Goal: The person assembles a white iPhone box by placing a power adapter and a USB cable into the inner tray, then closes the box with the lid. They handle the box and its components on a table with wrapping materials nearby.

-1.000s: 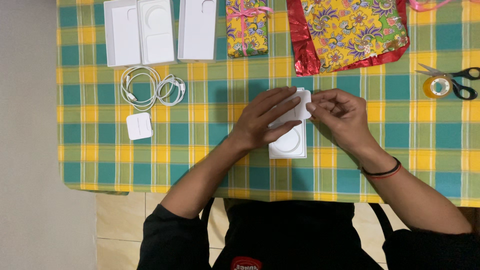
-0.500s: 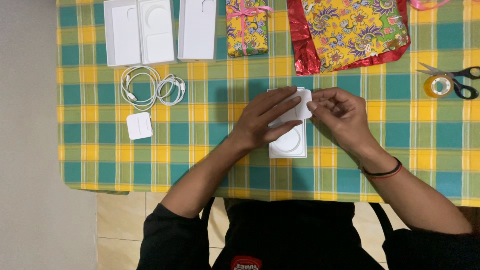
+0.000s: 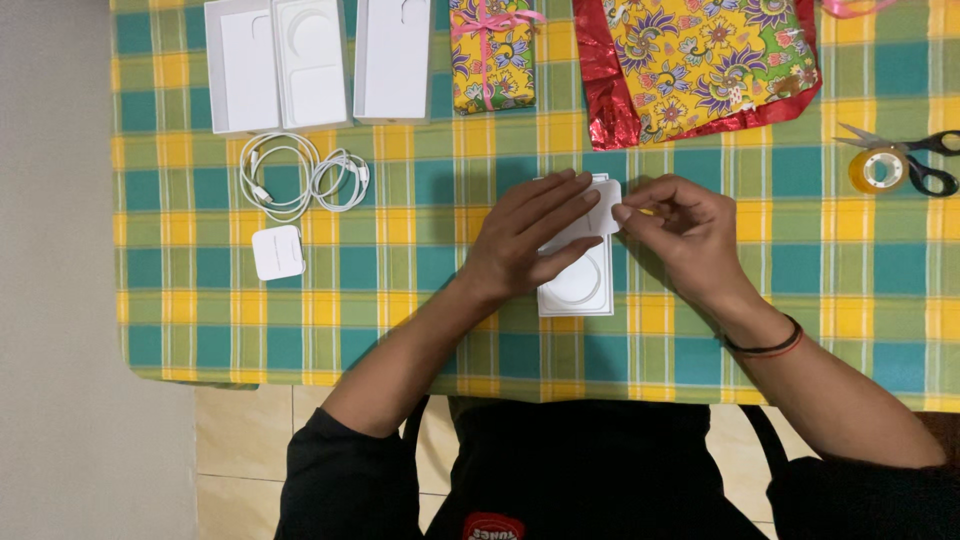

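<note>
Looking down from the head view, nearest comes the person's dark top, both forearms reaching up onto the green-and-yellow checked tablecloth (image 3: 420, 210). The white cardboard insert tray (image 3: 578, 290) lies at table centre, its long axis running away from the person, a round recess visible in its near half. The left hand (image 3: 528, 240) lies flat across the tray's far half, fingers spread and pointing right, pressing rather than clasping. The right hand (image 3: 690, 232), with a dark wristband (image 3: 765, 345), comes in from the right, and its thumb and forefinger are pinched on the tray's small white flap (image 3: 603, 205) at the far right corner; so the flap sits just left of that pinch, and the right hand is the nearer one to it. How the flap joins the tray is hidden under the left fingers. Off to the left, a small white power adapter (image 3: 277, 252), then coiled white cables (image 3: 300, 178). Farther back, open white box halves (image 3: 280, 65) and a white box lid (image 3: 393, 60), a gift-wrapped parcel with pink ribbon (image 3: 490, 55), and floral wrapping paper with red foil edge (image 3: 700, 65), cut off at the top. Far right, scissors (image 3: 925, 160) touch a tape roll (image 3: 877, 170).
</note>
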